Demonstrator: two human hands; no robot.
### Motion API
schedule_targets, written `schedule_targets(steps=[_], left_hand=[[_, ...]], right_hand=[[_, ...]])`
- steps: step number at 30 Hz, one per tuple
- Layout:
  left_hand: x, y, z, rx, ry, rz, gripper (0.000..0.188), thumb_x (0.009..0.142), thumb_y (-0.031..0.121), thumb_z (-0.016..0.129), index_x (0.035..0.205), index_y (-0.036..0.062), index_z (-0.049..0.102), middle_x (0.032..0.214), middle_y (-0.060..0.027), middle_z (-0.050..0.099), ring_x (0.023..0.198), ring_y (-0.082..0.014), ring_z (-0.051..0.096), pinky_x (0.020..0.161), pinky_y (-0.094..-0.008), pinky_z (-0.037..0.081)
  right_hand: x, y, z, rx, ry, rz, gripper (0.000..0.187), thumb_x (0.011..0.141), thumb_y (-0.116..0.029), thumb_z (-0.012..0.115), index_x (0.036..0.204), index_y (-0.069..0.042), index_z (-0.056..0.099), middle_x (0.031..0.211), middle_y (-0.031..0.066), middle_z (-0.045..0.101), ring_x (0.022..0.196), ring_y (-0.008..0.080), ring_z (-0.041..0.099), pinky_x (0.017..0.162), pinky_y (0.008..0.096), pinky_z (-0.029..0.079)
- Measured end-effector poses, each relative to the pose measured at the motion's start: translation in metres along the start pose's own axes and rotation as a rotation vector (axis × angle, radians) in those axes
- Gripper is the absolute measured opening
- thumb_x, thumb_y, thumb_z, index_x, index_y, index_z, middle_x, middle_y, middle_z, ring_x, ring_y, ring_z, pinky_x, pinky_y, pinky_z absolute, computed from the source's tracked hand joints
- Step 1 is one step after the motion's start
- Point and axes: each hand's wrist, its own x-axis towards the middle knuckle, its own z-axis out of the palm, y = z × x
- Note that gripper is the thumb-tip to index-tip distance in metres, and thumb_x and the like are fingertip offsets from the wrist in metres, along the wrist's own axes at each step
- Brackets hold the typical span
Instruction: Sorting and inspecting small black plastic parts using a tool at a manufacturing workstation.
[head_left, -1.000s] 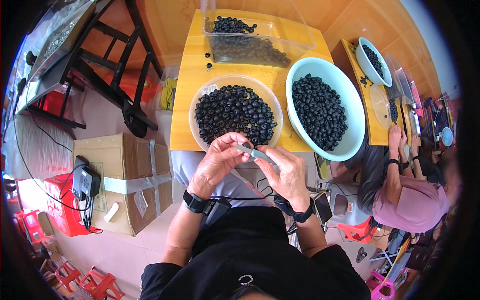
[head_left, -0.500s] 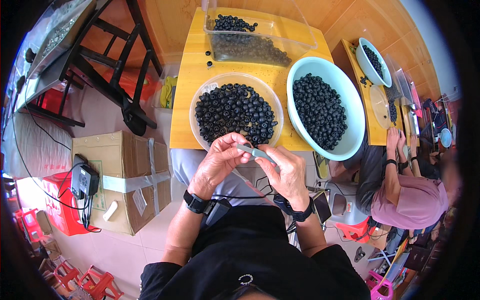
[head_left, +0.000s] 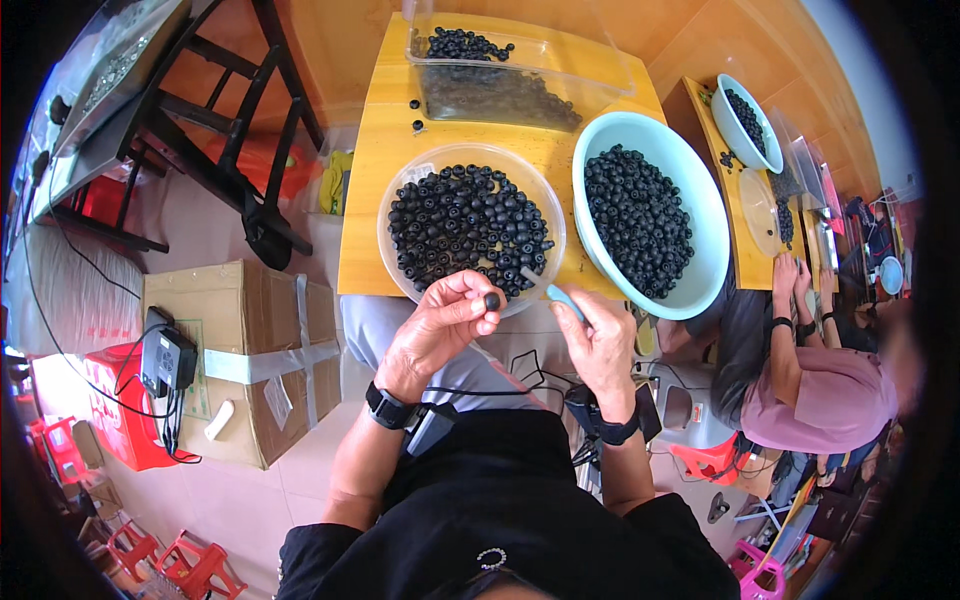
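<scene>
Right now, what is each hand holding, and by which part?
The left hand pinches a small, round black bead by its side; the right hand grips a slim, grey-bladed tool by its pale-blue handle.

No word can be read with certainty. At left of the frame, the cardboard box [head_left: 268,325] carries green print [head_left: 197,398] and a pale label [head_left: 279,403], both too small. Reddish marks stand on the clear-wrapped bundle [head_left: 80,285]. The round tray [head_left: 490,155] has a whitish label [head_left: 417,173], unclear.
</scene>
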Motion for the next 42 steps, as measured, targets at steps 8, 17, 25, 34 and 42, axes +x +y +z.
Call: schedule_targets(steps=[8, 17, 25, 34, 42], left_hand=[[-0.001, -0.004, -0.002, -0.038, 0.019, 0.008, 0.016, 0.086, 0.003, 0.064, 0.101, -0.0002, 0.06, 0.096, -0.012, 0.065, 0.084, -0.0177, 0.066, 0.076, -0.0282, 0.058], [-0.003, -0.006, -0.003, 0.032, 0.031, 0.028, 0.018, 0.084, 0.002, 0.066, 0.101, 0.0001, 0.06, 0.098, -0.0123, 0.065, 0.086, -0.0187, 0.067, 0.079, -0.0294, 0.058], [-0.004, -0.004, 0.0, 0.035, 0.049, 0.025, 0.017, 0.083, 0.0, 0.066, 0.099, 0.0002, 0.06, 0.097, -0.0115, 0.065, 0.084, -0.0184, 0.067, 0.078, -0.0291, 0.058], [-0.005, -0.004, 0.002, 0.124, 0.055, -0.058, 0.019, 0.083, -0.002, 0.066, 0.099, 0.0042, 0.057, 0.095, -0.0075, 0.065, 0.078, -0.0156, 0.066, 0.07, -0.0258, 0.056], [-0.001, -0.011, 0.009, 0.322, 0.097, -0.176, 0.03, 0.08, -0.009, 0.062, 0.105, 0.0045, 0.052, 0.097, -0.0082, 0.064, 0.082, -0.0145, 0.066, 0.072, -0.026, 0.056]], right_hand=[[-0.002, -0.02, 0.005, 0.052, -0.098, -0.068, 0.021, 0.08, -0.023, 0.072, 0.095, -0.008, 0.067, 0.071, 0.0065, 0.063, 0.051, 0.0185, 0.059, 0.046, 0.0316, 0.045], [-0.004, -0.023, 0.009, 0.013, -0.132, -0.113, 0.023, 0.078, -0.022, 0.074, 0.095, -0.009, 0.067, 0.071, 0.0052, 0.062, 0.054, 0.0209, 0.062, 0.047, 0.0331, 0.046], [-0.004, -0.021, 0.011, 0.005, -0.12, -0.119, 0.022, 0.079, -0.023, 0.073, 0.094, -0.01, 0.067, 0.071, 0.0055, 0.062, 0.054, 0.0223, 0.062, 0.047, 0.0339, 0.046], [0.0, -0.01, -0.004, 0.075, -0.052, 0.047, 0.024, 0.078, -0.018, 0.074, 0.098, -0.007, 0.068, 0.066, 0.007, 0.061, 0.053, 0.0216, 0.06, 0.048, 0.0306, 0.045], [-0.008, -0.011, 0.004, 0.285, -0.255, -0.055, 0.028, 0.074, -0.005, 0.074, 0.101, -0.007, 0.066, 0.083, 0.0077, 0.062, 0.071, 0.0252, 0.066, 0.061, 0.0338, 0.051]])
